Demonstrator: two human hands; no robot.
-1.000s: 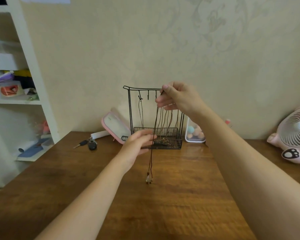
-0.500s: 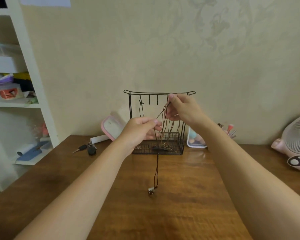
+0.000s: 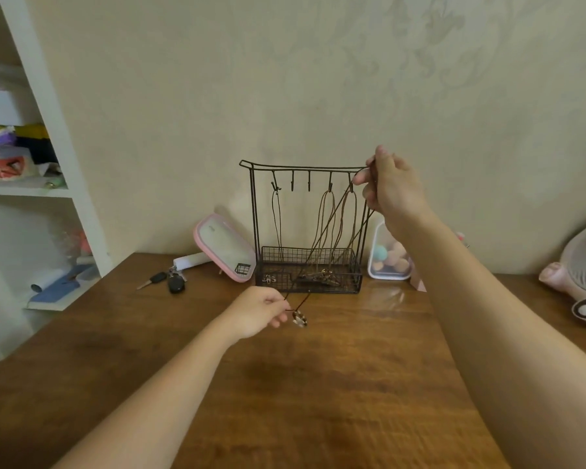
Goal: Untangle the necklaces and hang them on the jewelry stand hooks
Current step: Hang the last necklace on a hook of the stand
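Left hand [image 3: 257, 311] low over the counter [image 3: 318, 384], fingers pinched on the cord necklace [image 3: 322, 238] just above its pendant [image 3: 299, 318]. Cord runs taut, diagonally up to the right hand [image 3: 391, 187], pinching its upper end beside the jewelry stand [image 3: 254, 214], at the rightmost hook [image 3: 351, 187].

Soft, warm, even light; sheen on the table [image 3: 318, 384] (faint arm shadows), edges bowed by the wide lens.

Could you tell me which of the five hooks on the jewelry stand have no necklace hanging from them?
The second hook and third hook from the left are bare. The leftmost and the two right ones each carry a cord.
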